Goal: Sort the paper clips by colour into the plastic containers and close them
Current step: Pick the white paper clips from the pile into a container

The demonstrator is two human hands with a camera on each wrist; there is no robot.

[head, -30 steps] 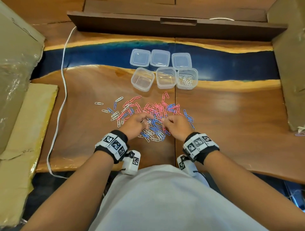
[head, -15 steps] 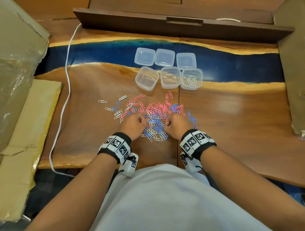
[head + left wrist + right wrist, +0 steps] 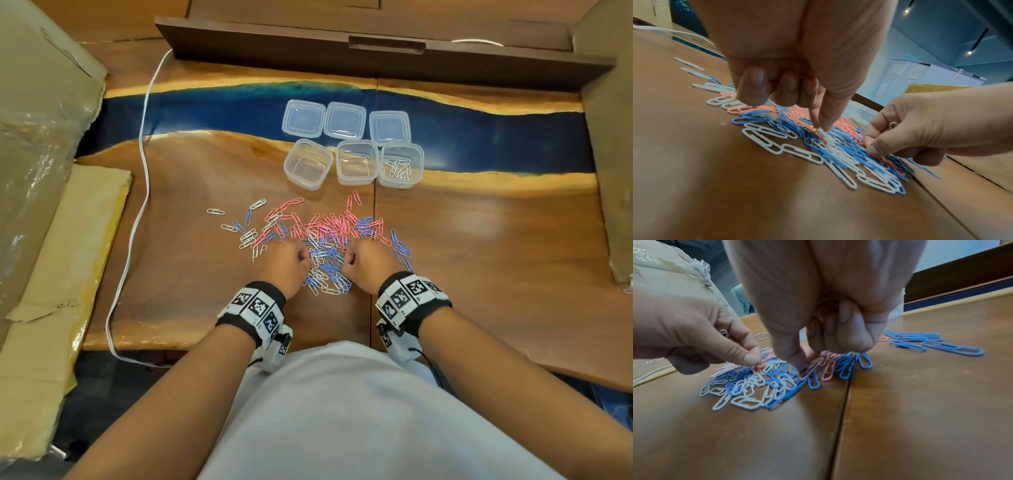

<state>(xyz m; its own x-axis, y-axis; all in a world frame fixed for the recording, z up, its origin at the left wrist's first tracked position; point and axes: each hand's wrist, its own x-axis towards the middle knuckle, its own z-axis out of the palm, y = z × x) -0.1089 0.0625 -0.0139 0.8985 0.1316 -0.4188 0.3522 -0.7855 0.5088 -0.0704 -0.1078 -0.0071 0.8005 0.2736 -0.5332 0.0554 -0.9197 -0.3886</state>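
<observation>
A loose heap of paper clips (image 3: 322, 243), pink, blue and white plastic-coated wire loops, lies on the counter (image 3: 479, 240) just before the person, long axes pointing every way. The left hand (image 3: 284, 263) has thumb and forefinger pinched down at a white clip in the heap, its other fingers curled, with a white loop showing inside the grip. The right hand (image 3: 368, 262) likewise pinches at the pile, a white clip end poking out of its curled fingers.

Beyond the heap stand three clear square plastic containers (image 3: 356, 162) with rounded corners, in a row; the right one (image 3: 400, 166) holds white clips. Three clear lids (image 3: 346, 120) lie flat behind them.

The counter is glossy brown wood with a blue resin band (image 3: 205, 113) and a seam down the middle. A white cable (image 3: 144, 192) runs along its left side, beside cardboard (image 3: 51, 257).
</observation>
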